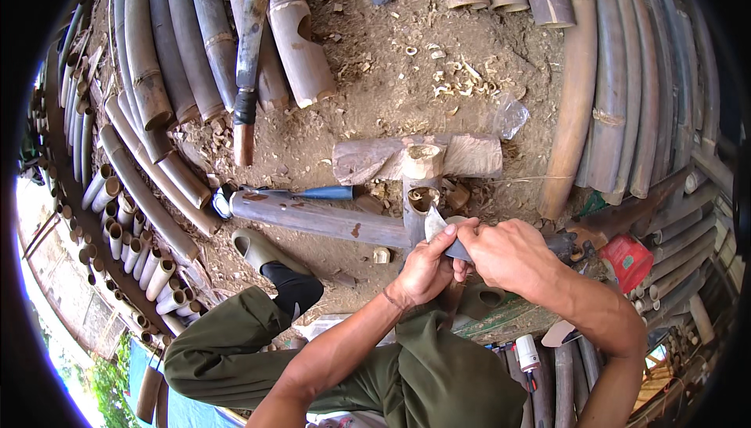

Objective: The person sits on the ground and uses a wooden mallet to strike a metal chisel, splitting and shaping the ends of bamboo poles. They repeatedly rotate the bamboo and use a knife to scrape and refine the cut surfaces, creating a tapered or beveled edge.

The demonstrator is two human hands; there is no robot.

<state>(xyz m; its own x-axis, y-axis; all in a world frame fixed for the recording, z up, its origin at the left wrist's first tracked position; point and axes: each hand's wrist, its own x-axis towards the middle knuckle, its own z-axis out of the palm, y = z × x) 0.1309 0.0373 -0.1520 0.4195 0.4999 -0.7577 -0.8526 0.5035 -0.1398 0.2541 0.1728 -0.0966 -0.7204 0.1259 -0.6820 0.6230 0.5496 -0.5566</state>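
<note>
The right hand is closed around the handle end of a knife, and the left hand pinches the blade from below, thumb and fingers against the steel near its tip. The pale blade tip sits at the open mouth of a short bamboo section, which stands just ahead of both hands with its hollow end turned up; what lies inside the hollow cannot be told. That section meets a longer grey bamboo pole lying across the dirt ground to the left. Just behind it rests a wooden block with a cut bamboo stub set on it. A blue-handled tool lies beside the pole, and a long curved machete lies farther off among bamboo poles. A red container sits to the right of the hands. Shavings litter the ground.
</note>
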